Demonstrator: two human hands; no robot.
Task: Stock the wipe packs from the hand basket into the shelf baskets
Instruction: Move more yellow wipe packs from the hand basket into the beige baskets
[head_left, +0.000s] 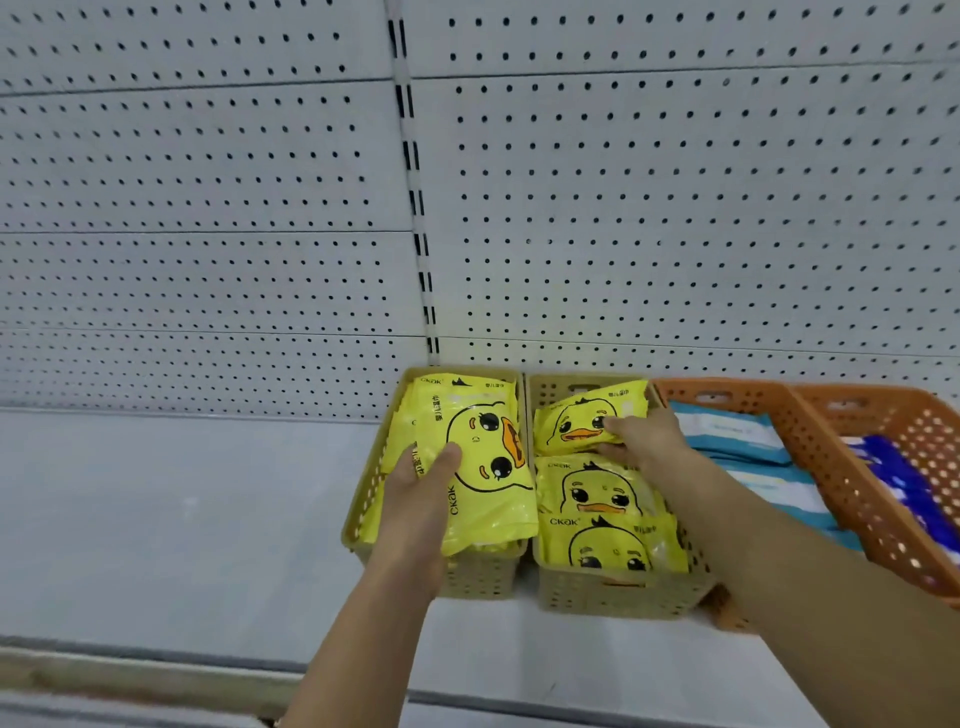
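Two tan shelf baskets stand side by side on the grey shelf. The left tan basket (363, 499) holds yellow duck wipe packs; my left hand (421, 493) grips the large top pack (488, 457) by its left edge. In the right tan basket (618, 597) lie several smaller yellow duck packs in a row. My right hand (644, 439) holds the rearmost small pack (576, 421), tilted against the basket's back wall. The hand basket is not in view.
Two orange baskets sit to the right: one (810, 441) with light-blue and white packs (737, 431), the far one (930, 431) with dark-blue packs (898, 478). White pegboard (675, 208) backs the shelf. The bare grey shelf (182, 519) stretches to the left.
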